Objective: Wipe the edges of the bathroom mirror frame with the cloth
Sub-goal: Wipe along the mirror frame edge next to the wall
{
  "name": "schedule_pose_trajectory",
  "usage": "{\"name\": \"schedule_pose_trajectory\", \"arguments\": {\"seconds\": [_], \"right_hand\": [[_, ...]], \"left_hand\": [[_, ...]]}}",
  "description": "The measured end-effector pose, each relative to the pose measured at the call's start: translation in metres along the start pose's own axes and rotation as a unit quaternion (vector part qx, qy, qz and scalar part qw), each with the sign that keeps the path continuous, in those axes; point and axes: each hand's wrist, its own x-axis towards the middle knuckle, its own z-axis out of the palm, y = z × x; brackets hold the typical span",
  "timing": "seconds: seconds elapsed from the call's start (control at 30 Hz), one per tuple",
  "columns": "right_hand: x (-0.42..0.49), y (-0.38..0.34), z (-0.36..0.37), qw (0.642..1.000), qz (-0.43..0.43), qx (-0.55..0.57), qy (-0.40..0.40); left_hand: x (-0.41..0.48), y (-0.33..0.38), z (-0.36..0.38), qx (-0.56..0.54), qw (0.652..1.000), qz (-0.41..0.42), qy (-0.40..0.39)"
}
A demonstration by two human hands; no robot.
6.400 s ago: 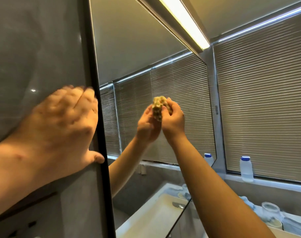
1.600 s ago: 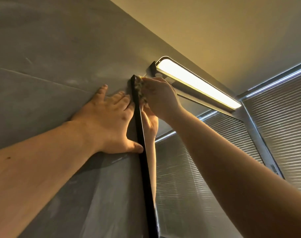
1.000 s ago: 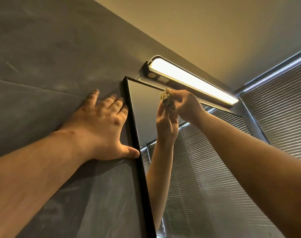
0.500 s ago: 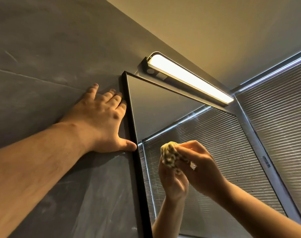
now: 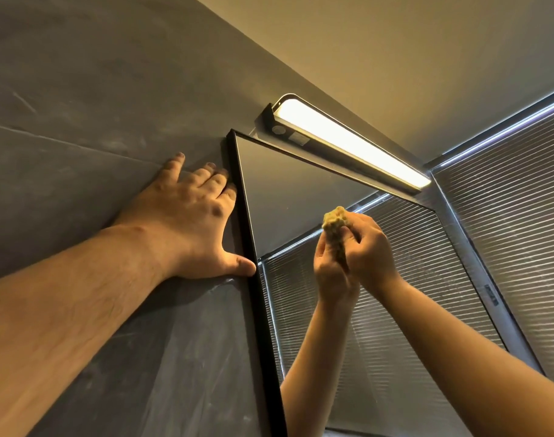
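My right hand (image 5: pixel 368 247) pinches the bunched yellow cloth (image 5: pixel 334 227) against the mirror glass (image 5: pixel 301 197), well clear of the black frame (image 5: pixel 247 244); my left hand (image 5: pixel 187 222) lies spread flat on the grey wall (image 5: pixel 96 105), thumb touching the frame's left edge. To do this well, I judge the cloth should go onto the frame itself and run along it in one firm pass, corner included; the left hand braces. I count one cloth, one mirror, one lamp (image 5: pixel 348 143) above it, two hands; the third hand is a reflection.
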Motion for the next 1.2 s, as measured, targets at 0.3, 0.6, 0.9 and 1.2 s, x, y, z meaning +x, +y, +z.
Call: {"name": "schedule_pose_trajectory", "arguments": {"seconds": [0.3,0.6,0.9,1.2], "right_hand": [[-0.073,-0.085,0.014,0.976,-0.214,-0.002,-0.034],[0.049,-0.056,0.028,0.996,-0.084,0.001,-0.021],[0.021,-0.072,0.036,0.994,-0.105,-0.028,-0.010],[0.046,-0.108,0.058,0.978,-0.204,-0.002,-0.035]], "left_hand": [[-0.001,0.000,0.000,-0.006,1.000,0.000,0.000],[-0.001,0.000,-0.002,-0.008,1.000,0.001,-0.001],[-0.002,0.000,-0.002,-0.010,1.000,-0.002,-0.006],[-0.002,0.000,-0.003,-0.003,1.000,0.000,-0.011]]}}
